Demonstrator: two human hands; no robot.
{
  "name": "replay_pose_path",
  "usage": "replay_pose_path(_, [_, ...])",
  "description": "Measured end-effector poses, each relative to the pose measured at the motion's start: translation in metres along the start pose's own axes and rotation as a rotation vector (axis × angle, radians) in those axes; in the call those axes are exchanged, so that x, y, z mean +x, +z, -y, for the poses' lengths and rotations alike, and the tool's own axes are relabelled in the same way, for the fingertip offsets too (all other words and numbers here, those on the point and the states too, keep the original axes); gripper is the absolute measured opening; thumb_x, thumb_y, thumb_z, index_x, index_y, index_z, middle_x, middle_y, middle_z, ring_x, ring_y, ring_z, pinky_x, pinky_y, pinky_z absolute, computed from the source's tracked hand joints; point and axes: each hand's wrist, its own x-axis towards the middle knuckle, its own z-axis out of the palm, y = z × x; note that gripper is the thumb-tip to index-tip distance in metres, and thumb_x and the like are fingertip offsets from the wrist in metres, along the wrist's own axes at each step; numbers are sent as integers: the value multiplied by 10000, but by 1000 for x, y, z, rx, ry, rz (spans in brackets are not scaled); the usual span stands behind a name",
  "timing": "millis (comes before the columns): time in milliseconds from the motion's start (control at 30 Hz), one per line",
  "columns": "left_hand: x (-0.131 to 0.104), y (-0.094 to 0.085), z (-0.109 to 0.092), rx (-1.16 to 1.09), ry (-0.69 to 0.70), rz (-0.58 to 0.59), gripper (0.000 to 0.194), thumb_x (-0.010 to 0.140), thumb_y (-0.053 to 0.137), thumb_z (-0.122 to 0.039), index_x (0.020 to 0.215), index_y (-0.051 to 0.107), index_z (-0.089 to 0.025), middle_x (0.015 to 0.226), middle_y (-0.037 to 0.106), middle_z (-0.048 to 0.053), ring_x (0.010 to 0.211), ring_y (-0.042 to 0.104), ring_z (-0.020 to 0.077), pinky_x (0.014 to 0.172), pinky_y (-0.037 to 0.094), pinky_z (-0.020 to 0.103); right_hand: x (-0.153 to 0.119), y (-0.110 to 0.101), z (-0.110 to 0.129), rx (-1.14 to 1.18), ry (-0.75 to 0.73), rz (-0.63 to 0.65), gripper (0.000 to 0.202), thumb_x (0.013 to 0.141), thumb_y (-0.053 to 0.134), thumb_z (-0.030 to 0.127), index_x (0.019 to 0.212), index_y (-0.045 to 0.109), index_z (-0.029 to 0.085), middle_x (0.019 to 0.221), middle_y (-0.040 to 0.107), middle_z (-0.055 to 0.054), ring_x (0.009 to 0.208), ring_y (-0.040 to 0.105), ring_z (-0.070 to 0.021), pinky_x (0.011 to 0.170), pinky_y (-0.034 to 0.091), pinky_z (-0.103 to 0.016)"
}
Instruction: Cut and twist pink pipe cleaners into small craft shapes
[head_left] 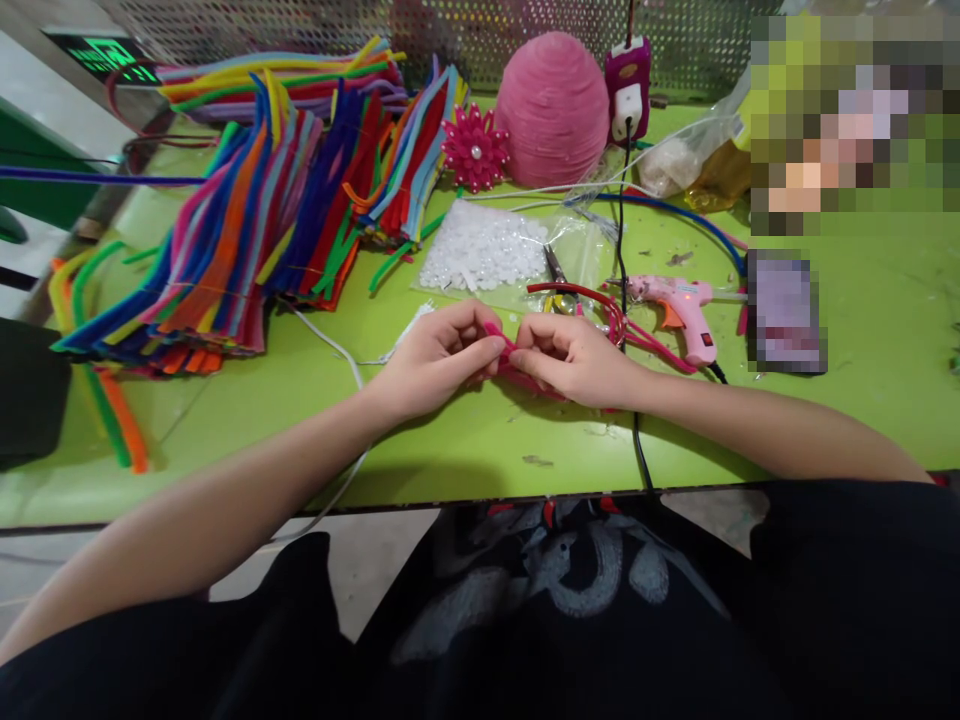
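Note:
Both hands meet over the green table, near its front edge. My left hand pinches a bright pink pipe-cleaner piece between thumb and fingers. On its other side, my right hand grips the same piece, fingertips close to the left ones. Part of the pink piece is hidden behind the fingers. Just beyond the hands lie a bag of white beads and pliers. To the right rests a pink glue gun, with red and pink pipe cleaners beside it.
Bundles of coloured pipe cleaners cover the left. A pink dome, a pink flower and a power socket stand at the back. A black cable crosses the table to its front edge. A blurred phone-like object lies right.

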Motion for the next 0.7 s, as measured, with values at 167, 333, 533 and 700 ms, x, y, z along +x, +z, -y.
replay_pose_path(167, [0,1,0,18,15,13,225,807,784,-288,823,596,-167,630,645,-19,513,569,74,482,464,166,0,-1,-1,-155,-65,25,254,975,601,350,789,502,208,646,543,38,574,459,-101,561,318,-257])
replay_pose_path(333, [1,2,0,-21,43,15,222,825,783,-279,852,602,-152,642,655,-20,514,577,66,476,469,150,1,-3,3,-302,-68,73,250,988,569,374,826,558,183,689,593,15,614,499,-116,609,344,-268])
replay_pose_path(533, [2,2,-2,-21,51,-21,226,820,778,-294,860,603,-157,638,661,-13,499,568,73,453,461,158,1,-4,8,-388,-12,122,224,1004,554,331,833,542,185,681,600,14,617,505,-118,637,333,-274])
replay_pose_path(700, [1,2,-2,29,71,-49,192,799,749,-262,802,579,-172,589,624,-31,482,564,76,449,470,161,1,-6,11,-400,6,145,280,1000,553,343,770,470,207,659,573,16,620,471,-117,642,318,-276])
